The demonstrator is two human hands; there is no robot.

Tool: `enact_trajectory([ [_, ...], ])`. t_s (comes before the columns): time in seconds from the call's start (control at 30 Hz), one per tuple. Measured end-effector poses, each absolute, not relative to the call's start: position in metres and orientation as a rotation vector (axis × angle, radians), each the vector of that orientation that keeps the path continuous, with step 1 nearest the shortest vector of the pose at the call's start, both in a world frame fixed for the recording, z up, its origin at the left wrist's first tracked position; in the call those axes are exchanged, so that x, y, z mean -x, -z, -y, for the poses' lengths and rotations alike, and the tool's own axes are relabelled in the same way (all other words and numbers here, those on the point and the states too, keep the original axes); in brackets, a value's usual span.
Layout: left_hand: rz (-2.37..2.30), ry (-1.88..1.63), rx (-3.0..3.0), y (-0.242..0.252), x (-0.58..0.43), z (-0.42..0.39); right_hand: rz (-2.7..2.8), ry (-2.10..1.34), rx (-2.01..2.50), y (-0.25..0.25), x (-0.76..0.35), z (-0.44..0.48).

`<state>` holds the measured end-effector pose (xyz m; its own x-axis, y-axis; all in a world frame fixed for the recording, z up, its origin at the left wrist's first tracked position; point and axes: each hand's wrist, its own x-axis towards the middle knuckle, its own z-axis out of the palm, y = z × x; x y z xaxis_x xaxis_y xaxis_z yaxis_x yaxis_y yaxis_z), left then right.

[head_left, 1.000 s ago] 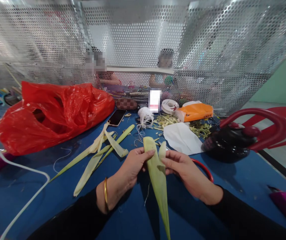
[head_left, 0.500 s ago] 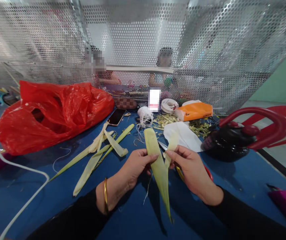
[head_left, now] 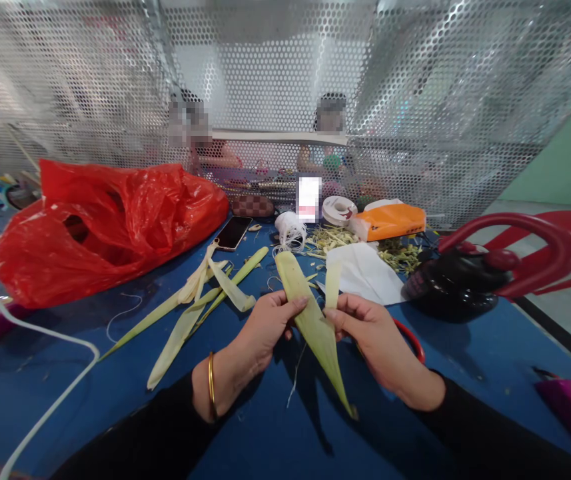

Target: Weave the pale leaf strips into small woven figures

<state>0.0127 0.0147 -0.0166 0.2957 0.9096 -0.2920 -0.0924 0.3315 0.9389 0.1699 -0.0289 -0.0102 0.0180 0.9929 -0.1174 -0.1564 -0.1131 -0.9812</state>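
Observation:
My left hand [head_left: 265, 330] pinches a wide, pale green corn husk [head_left: 310, 320] between thumb and fingers. The husk slants across the middle, its narrow tip pointing down and to the right. My right hand [head_left: 378, 340] is closed on a narrower husk strip [head_left: 332, 283] that stands up from its fingers. Whether strip and husk are still joined is hidden by the fingertips. Under my right hand lies a tool with a red looped handle [head_left: 412, 340], probably scissors, mostly covered. More husk pieces [head_left: 178, 343] lie on the blue table [head_left: 245, 433] left of my hands.
A red plastic bag [head_left: 115, 227] fills the back left, beside a phone [head_left: 234, 233]. White thread [head_left: 290, 230], a ribbon roll [head_left: 339, 211], white paper [head_left: 365, 273] and an orange packet [head_left: 392, 221] lie behind my hands. A black pot [head_left: 458, 287] stands right; a white cable [head_left: 65, 343] crosses left.
The wide husk has turned, its top shifting left and its tip right. The strip in my right hand now stands more upright, and that hand has moved slightly left.

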Motion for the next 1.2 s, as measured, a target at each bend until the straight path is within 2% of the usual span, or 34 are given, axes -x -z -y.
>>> enact_trajectory([
  [0.23, -1.08, -0.892, -0.964, 0.021, -0.012, -0.019, 1.015, -1.133, 1.152, 0.01, -0.176, 0.028],
  [0.53, -1.087, -0.956, -0.971, 0.025, -0.01, -0.022, 1.089, -1.414, 1.114, 0.008, -0.169, 0.031],
  [0.83, -1.092, -1.054, -0.945, 0.027, -0.007, -0.027, 0.965, -1.104, 1.07, 0.004, -0.175, 0.031],
  [1.2, -1.113, -1.097, -0.896, 0.03, -0.006, -0.034, 0.902, -0.973, 0.904, -0.012, -0.186, 0.032],
])
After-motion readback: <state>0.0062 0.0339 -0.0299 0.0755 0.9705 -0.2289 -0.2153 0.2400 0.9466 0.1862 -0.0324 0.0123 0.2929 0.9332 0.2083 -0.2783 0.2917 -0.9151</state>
